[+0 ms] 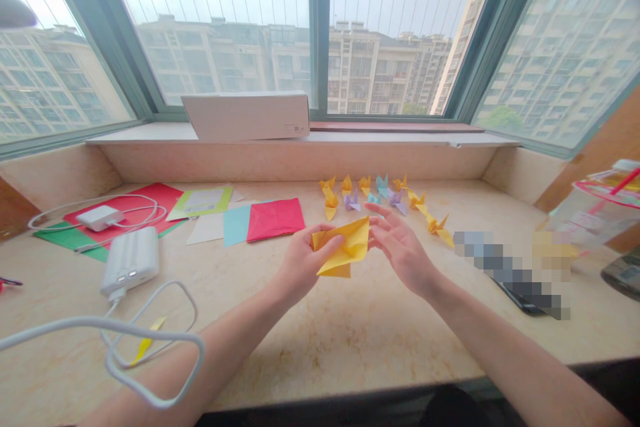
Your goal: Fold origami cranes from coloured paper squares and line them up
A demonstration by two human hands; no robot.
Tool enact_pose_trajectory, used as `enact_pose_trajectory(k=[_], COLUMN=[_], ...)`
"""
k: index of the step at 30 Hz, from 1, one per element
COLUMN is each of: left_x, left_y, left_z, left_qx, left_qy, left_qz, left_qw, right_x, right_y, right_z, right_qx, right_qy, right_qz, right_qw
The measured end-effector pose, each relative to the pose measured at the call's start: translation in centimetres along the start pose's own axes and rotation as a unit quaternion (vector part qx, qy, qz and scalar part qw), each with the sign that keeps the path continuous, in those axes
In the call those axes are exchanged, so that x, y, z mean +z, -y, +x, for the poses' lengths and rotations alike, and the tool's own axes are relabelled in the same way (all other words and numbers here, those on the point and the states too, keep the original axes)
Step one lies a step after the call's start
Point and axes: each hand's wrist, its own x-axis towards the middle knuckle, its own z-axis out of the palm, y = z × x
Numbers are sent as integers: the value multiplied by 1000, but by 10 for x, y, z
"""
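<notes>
A partly folded sheet of yellow origami paper (353,245) is held above the counter by my left hand (303,253), its thumb pressed over the front. My right hand (400,247) is at the paper's right edge with its fingers spread apart; some fingertips are behind or beside the edge, and I cannot tell whether they touch it. Beyond my hands stand several small folded paper cranes, among them a yellow crane (331,205), a purple crane (352,200) and a light blue crane (381,185).
Left of my hands lie a red paper packet (276,219), light blue paper (237,225), a white power bank (131,259) and a looping white cable (150,327). On the right are a phone (525,300), partly blurred out, and a clear plastic cup (585,213). A white box (247,117) stands on the sill.
</notes>
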Motion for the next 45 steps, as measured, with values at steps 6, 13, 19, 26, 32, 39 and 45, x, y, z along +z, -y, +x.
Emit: enact_pose_trajectory(k=[6,13,19,26,32,39,45], left_x=[-2,2,4,6,2,0,0], left_y=[-4,-5,-7,-8,3,9,7], left_z=[0,-2,-6,-9,-4,0,-1], left_qx=[-7,-22,-35,-42,-29,-20,-25], left_qy=[24,59,115,161,179,202,212], left_qz=[-66,-107,-125,-112,-62,-55,-69], left_qw=[998,992,985,980,982,978,974], right_x=[4,5,0,-1,2,-1,1], right_y=[7,3,-9,-14,-12,-7,0], right_z=[-7,-6,-3,-4,-5,-1,0], right_qx=[-36,-15,-51,-73,-84,-79,-15], right_qy=[129,124,40,-3,-25,-43,-8], right_qz=[-2,14,-77,-139,-138,-91,-2], right_qw=[991,992,995,988,987,992,1000])
